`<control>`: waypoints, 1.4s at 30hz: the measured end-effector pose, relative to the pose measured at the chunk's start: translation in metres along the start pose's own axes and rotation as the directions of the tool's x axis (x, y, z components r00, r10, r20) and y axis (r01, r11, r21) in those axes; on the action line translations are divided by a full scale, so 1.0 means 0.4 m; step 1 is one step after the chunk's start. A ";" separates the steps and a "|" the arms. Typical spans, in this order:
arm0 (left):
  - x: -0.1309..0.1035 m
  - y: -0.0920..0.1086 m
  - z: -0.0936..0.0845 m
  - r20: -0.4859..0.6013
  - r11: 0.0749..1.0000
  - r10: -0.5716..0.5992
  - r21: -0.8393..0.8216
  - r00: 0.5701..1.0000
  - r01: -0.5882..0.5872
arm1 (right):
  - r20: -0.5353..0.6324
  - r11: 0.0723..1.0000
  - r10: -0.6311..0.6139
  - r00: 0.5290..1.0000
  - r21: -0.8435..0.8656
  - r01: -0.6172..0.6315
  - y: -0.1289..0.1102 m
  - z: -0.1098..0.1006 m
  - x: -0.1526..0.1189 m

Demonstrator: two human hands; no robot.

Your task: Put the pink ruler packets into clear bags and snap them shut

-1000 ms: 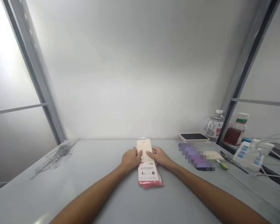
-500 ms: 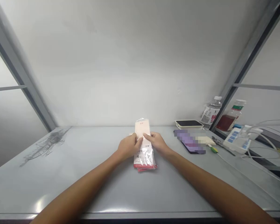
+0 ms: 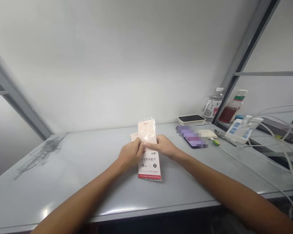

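A flat white-and-pink packet (image 3: pixel 150 164) in a clear plastic sleeve, with a red strip along its lower edge, is held over the middle of the table. My left hand (image 3: pixel 131 152) grips its left side, thumb and fingers pinched near the middle. From the right, my right hand (image 3: pixel 164 146) holds the packet, thumb across the front and the other fingers partly hidden behind it. Part of a second pale packet (image 3: pixel 134 136) shows behind the first, at its upper left.
A white-edged phone (image 3: pixel 191 119), a purple phone-like item (image 3: pixel 191 136), a clear bottle (image 3: pixel 213 105), a jar with red contents (image 3: pixel 230 110), scissors (image 3: pixel 224 138) and a white power strip (image 3: pixel 239 128) with cables are on the right. Dark scribbles mark the left tabletop.
My thumbs have come together at the packet's middle. The rear packet now sticks out at the upper left instead of below. The view has turned slightly.
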State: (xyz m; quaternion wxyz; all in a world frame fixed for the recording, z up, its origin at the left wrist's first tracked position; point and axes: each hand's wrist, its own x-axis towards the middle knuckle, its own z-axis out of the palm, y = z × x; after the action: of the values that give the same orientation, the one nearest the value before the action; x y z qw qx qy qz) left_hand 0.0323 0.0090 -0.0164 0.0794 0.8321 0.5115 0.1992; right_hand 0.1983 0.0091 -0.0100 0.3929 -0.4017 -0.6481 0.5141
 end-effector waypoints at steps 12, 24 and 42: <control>-0.012 0.006 -0.004 0.002 0.999 -0.013 0.033 1.000 0.012 | -0.101 0.971 -0.055 0.993 -0.236 0.030 0.003 0.011 -0.004; -0.019 -0.003 -0.010 -0.021 0.971 -0.002 -0.239 1.000 -0.003 | -0.158 0.977 -0.110 0.981 -0.201 0.077 -0.006 0.033 -0.009; -0.003 -0.016 -0.004 -0.149 0.814 -0.208 -0.574 0.967 0.087 | -0.191 0.995 -0.082 0.978 0.041 0.092 0.005 0.016 -0.005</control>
State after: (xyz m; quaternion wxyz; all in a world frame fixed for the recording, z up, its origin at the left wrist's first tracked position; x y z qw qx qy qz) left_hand 0.0260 0.0109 -0.0175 0.2833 0.7040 0.4986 0.4190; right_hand 0.1933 0.0051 -0.0132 0.4846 -0.4101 -0.6118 0.4719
